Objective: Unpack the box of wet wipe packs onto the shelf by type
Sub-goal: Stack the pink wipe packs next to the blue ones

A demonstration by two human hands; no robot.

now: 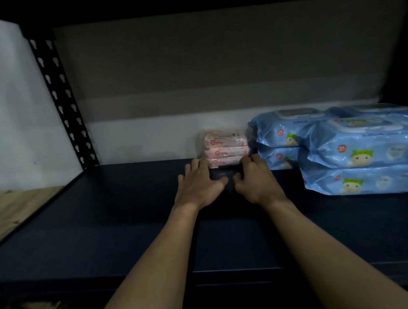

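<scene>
partway through: blue packs (350,147) stacked on shelf (108,215), pink bundle (224,149) placed beside, touched by relaxed fingers (200,165), box unseen.

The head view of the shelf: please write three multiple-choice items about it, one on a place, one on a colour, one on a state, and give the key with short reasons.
1. Where does the pink bundle stand?
A. left of the blue packs
B. on top of the blue packs
C. at the shelf's front edge

2. What colour are the large packs at the right?
A. green
B. blue
C. white

3. How are the hands?
A. both hang off the shelf
B. both lie at the bundle's base
C. one lifts a blue pack

Key: 1 A, the bundle stands near the back wall, beside the blue stacks. 2 B, their wrapping is light blue. 3 B, the left hand and right hand touch the bundle's lower front.
</scene>
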